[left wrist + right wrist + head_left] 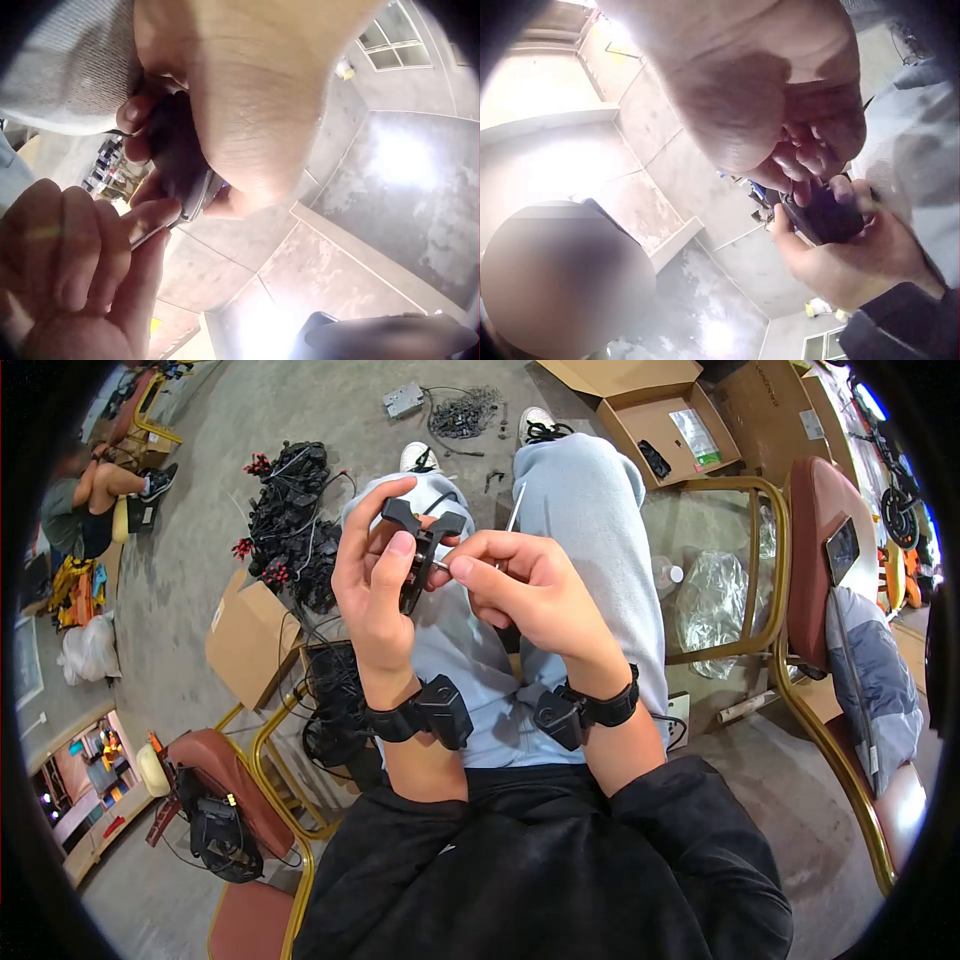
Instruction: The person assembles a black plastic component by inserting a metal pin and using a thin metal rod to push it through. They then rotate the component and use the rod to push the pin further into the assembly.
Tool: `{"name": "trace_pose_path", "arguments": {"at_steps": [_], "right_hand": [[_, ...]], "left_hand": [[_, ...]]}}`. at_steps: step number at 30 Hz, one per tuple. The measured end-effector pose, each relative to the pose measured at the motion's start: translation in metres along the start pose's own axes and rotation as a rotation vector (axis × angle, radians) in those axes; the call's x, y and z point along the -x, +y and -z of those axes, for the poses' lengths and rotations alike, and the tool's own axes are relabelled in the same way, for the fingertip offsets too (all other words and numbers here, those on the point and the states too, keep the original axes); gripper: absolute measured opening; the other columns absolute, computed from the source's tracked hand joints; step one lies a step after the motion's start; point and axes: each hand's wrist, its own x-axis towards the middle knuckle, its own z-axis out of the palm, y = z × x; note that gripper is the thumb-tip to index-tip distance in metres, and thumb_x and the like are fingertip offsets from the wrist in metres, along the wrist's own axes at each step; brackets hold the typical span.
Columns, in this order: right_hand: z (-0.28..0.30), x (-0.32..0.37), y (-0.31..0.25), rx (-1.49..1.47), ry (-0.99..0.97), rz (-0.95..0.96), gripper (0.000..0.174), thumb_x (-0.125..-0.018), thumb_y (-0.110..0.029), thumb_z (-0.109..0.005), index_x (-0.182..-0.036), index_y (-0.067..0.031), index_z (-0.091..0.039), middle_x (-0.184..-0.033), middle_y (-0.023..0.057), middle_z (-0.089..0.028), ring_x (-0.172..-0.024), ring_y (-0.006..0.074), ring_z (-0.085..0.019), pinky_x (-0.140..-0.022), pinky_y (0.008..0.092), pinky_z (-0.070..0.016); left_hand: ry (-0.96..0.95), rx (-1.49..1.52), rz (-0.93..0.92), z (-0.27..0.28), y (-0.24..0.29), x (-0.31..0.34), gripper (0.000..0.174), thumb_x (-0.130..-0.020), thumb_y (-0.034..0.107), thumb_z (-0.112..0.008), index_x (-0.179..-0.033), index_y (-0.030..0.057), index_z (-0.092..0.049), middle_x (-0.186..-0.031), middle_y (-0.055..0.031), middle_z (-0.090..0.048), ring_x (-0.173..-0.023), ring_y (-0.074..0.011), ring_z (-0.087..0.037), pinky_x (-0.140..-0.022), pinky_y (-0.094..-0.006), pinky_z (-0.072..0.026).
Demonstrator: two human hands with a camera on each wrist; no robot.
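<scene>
Across the grey floor [210, 510] from me sits a person [540, 860] in pale trousers [590, 550], busy with handwork above the lap. A cardboard box [640, 422] lies beyond the right knee, a heap of black cabling [295, 510] is beside the left leg, and a small metal box [403, 400] sits past the feet. The left hand [375, 595] has its grip around a two-pronged black part [426, 542], held up over the left thigh. The right hand [535, 582] has a slim screwdriver [514, 510] lying through its grip, shaft pointing away from the body, while thumb and forefinger pinch a small silver piece [440, 565] at the part's side. To my eye, this is the stage of seating or turning that piece; whether it has gone in, I can't tell. The next move, I'd judge, calls for a steady left hold and the piece kept straight, then the driver brought round to it.
</scene>
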Motion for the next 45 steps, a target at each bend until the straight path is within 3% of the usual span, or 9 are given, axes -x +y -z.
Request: {"name": "trace_pose_path", "arguments": {"at_steps": [3,8,10,19,24,26,27,32,45], "right_hand": [[-0.007,0.0,0.009,0.489,0.185,0.403,0.016,-0.087,-0.014,-0.059,-0.092,0.0007,-0.061,-0.066,0.0004,-0.057,-0.054,0.0063,-0.048,-0.049,0.0219,-0.0393],[-0.005,0.0,0.007,0.801,0.233,0.645,0.016,-0.085,-0.013,-0.06,-0.094,0.0012,-0.062,-0.07,0.005,-0.061,-0.059,0.0047,-0.048,-0.054,0.0236,-0.0423],[-0.005,0.004,0.002,0.531,0.179,0.309,0.015,-0.085,-0.012,-0.06,-0.094,-0.0004,-0.062,-0.075,0.0042,-0.063,-0.063,0.0035,-0.049,-0.056,0.0223,-0.0421],[0.001,0.003,-0.002,-0.007,0.013,-0.043,0.02,-0.09,-0.015,-0.056,-0.091,0.0037,-0.062,-0.079,0.0012,-0.063,-0.062,0.0043,-0.049,-0.054,0.0184,-0.038],[-0.006,0.003,0.005,0.197,0.121,0.117,0.013,-0.087,-0.01,-0.058,-0.091,0.0019,-0.062,-0.078,-0.0011,-0.062,-0.057,0.0052,-0.048,-0.052,0.0207,-0.0399],[-0.007,0.0,0.007,0.782,0.226,0.555,0.013,-0.086,-0.01,-0.059,-0.093,0.0003,-0.063,-0.078,-0.001,-0.063,-0.058,0.0037,-0.049,-0.052,0.0204,-0.0395],[-0.008,0.001,0.006,0.781,0.224,0.558,0.013,-0.086,-0.01,-0.059,-0.093,0.0003,-0.063,-0.078,-0.001,-0.063,-0.058,0.0037,-0.049,-0.052,0.0204,-0.0395],[-0.005,0.007,-0.002,0.409,0.156,0.206,0.012,-0.087,-0.008,-0.058,-0.093,0.0005,-0.064,-0.081,0.0002,-0.065,-0.064,0.0017,-0.051,-0.055,0.0202,-0.0403],[0.001,0.004,-0.002,-0.198,-0.05,-0.108,0.017,-0.09,-0.016,-0.057,-0.089,0.0003,-0.063,-0.071,-0.0016,-0.058,-0.051,0.0012,-0.04,-0.043,0.0188,-0.0272]], "left_hand": [[0.046,0.076,0.047,-0.001,0.003,0.001,0.037,-0.084,0.016,-0.047,-0.119,0.0015,-0.05,-0.087,-0.009,-0.06,-0.068,-0.0106,-0.057,-0.056,-0.0199,-0.0418],[0.037,0.055,0.085,0.004,0.005,0.0,0.041,-0.083,0.019,-0.046,-0.119,-0.0002,-0.049,-0.084,-0.0097,-0.06,-0.065,-0.011,-0.055,-0.053,-0.0201,-0.0407],[0.033,0.039,0.11,0.003,0.006,0.0,0.045,-0.083,0.022,-0.046,-0.121,-0.0024,-0.047,-0.082,-0.0105,-0.06,-0.07,-0.0135,-0.059,-0.054,-0.0211,-0.0426],[0.036,-0.003,0.034,-0.001,0.002,0.0,0.046,-0.082,0.023,-0.046,-0.121,-0.0024,-0.046,-0.081,-0.0109,-0.06,-0.062,-0.0112,-0.056,-0.056,-0.021,-0.0428],[0.04,0.018,0.094,-0.004,0.006,0.001,0.045,-0.084,0.023,-0.045,-0.121,-0.0023,-0.046,-0.082,-0.0114,-0.061,-0.064,-0.0121,-0.057,-0.056,-0.0206,-0.0427],[0.065,0.029,0.086,-0.004,0.005,0.0,0.044,-0.085,0.024,-0.045,-0.121,-0.0022,-0.046,-0.082,-0.0116,-0.061,-0.065,-0.0125,-0.057,-0.056,-0.0205,-0.0427],[0.064,0.046,0.097,-0.002,0.005,0.0,0.044,-0.085,0.023,-0.045,-0.121,-0.0021,-0.046,-0.082,-0.0118,-0.061,-0.065,-0.0128,-0.057,-0.056,-0.0205,-0.0427],[0.031,0.098,0.124,0.004,0.004,0.001,0.044,-0.086,0.024,-0.045,-0.121,-0.0019,-0.046,-0.082,-0.0119,-0.06,-0.064,-0.0132,-0.057,-0.054,-0.0205,-0.0422],[0.022,-0.001,0.1,-0.005,0.009,0.003,0.046,-0.083,0.025,-0.046,-0.121,-0.0016,-0.046,-0.085,-0.0111,-0.061,-0.064,-0.0105,-0.057,-0.053,-0.0187,-0.0413]]}}
